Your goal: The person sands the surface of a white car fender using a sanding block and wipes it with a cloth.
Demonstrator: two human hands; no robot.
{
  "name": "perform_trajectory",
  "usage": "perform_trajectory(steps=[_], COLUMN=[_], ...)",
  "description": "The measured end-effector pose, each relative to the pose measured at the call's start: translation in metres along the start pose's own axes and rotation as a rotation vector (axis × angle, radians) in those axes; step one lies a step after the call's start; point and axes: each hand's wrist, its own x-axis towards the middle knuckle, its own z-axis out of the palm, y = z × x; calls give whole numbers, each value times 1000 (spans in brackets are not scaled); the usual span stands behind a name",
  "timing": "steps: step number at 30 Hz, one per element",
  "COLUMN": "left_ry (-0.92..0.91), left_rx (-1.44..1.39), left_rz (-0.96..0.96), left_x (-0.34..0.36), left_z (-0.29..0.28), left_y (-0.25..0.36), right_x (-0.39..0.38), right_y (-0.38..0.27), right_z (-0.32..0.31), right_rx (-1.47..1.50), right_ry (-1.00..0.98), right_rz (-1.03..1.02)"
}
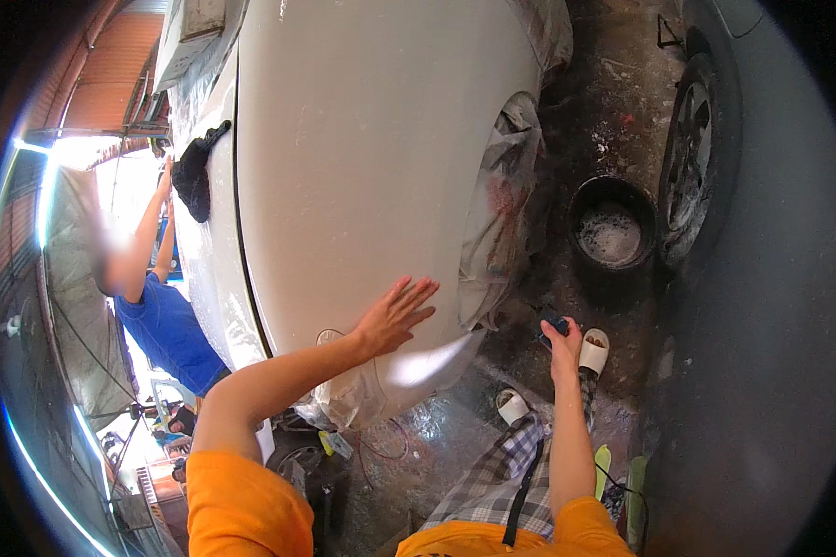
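Observation:
My left hand (pixel 395 318) is open, its fingers spread, over the side panel of a pale car (pixel 372 158). The palm seems to lie on the surface, though contact is hard to confirm. Lower down, my right hand (pixel 565 351) is closed on a small dark blue block (pixel 554 328), held away from the car above the floor. Crumpled plastic sheeting (pixel 502 195) covers the wheel of the pale car. A bright patch of light falls on the panel just below my left hand.
A black bucket of foamy water (pixel 637 197) stands on the wet floor beside the wheel (pixel 689 158) of a dark grey car (pixel 771 306). A black cloth (pixel 193 172) lies on the pale car. Beyond it, a person in a blue shirt (pixel 172 334) reaches up.

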Motion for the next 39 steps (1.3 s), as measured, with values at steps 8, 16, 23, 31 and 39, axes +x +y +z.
perform_trajectory(steps=[8, 16, 23, 31, 39], left_ry=[567, 302, 791, 886, 959], left_rx=[81, -220, -62, -167, -181], left_rz=[-761, -190, -584, -569, -537], left_x=[-9, -45, -76, -59, -50], left_z=[-92, -66, -60, -62, -79], left_y=[-295, -196, -308, -313, -315], right_x=[56, -59, -52, -7, 78], right_y=[-85, -116, -125, -156, -254], right_z=[94, 318, 340, 323, 320], right_rx=[91, -498, -457, -456, -466], right_ry=[134, 83, -64, 28, 131], right_rz=[-429, -1027, -1077, -965, -1108])
